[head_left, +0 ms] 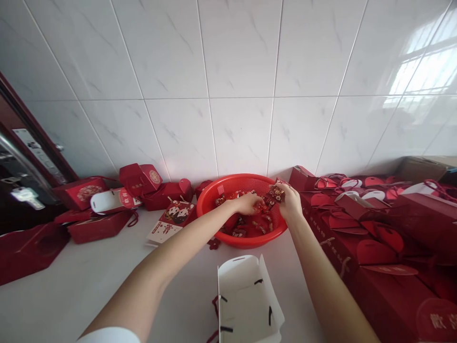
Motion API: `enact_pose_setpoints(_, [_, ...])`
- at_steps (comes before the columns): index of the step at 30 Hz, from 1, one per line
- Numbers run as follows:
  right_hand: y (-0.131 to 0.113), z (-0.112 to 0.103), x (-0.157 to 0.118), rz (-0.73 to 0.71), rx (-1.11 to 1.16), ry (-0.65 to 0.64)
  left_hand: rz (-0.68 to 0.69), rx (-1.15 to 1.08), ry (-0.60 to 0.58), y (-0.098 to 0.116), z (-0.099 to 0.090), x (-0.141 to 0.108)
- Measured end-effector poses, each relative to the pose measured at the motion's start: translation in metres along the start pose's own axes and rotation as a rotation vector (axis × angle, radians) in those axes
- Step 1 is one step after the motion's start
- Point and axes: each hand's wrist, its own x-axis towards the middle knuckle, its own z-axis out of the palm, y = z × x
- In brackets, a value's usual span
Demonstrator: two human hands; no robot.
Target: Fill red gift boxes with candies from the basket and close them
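Observation:
A red plastic basket stands against the tiled wall, with small red wrapped packets inside. My left hand reaches into its middle, fingers closed around small red packets there. At the basket's right rim, my right hand is closed on red patterned packets, held just above the others. In front of the basket lies an open box, white inside, with black tabs and a red cord at its left side. Nothing shows inside this box.
Finished-looking red boxes crowd the right side. More red boxes lie at the left, beside printed cards. Keys hang at the far left. The tiled wall bounds the back.

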Motion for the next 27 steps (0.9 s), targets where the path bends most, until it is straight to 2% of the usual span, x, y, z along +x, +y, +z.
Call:
enact_pose_setpoints(2, [-0.001, 0.000, -0.001, 0.011, 0.001, 0.007, -0.011, -0.028, 0.024, 0.001, 0.000, 0.001])
enact_pose_setpoints(4, [-0.002, 0.001, -0.002, 0.019, -0.003, 0.010, 0.009, -0.061, 0.000, 0.007, 0.003, 0.003])
enact_pose_setpoints(9, [-0.003, 0.003, -0.005, 0.021, -0.018, 0.023, 0.131, -0.146, -0.251, 0.023, 0.017, 0.002])
enact_pose_setpoints(11, [-0.004, 0.004, -0.006, 0.023, -0.019, 0.025, 0.115, -0.142, -0.273, 0.024, 0.020, 0.000])
enact_pose_setpoints(16, [-0.006, 0.006, -0.008, 0.038, -0.013, 0.026, 0.028, -0.161, -0.109, 0.012, 0.007, 0.000])
enact_pose_setpoints(22, [-0.008, 0.006, -0.007, 0.063, 0.006, 0.041, -0.020, -0.338, 0.273, -0.004, -0.019, 0.000])
enact_pose_setpoints(24, [-0.007, 0.006, -0.006, 0.097, 0.000, 0.035, 0.013, -0.443, 0.332, -0.005, -0.019, 0.000])
enact_pose_setpoints(27, [-0.005, 0.006, -0.006, 0.145, -0.014, -0.006, 0.058, -0.533, 0.333, -0.003, -0.016, 0.003])
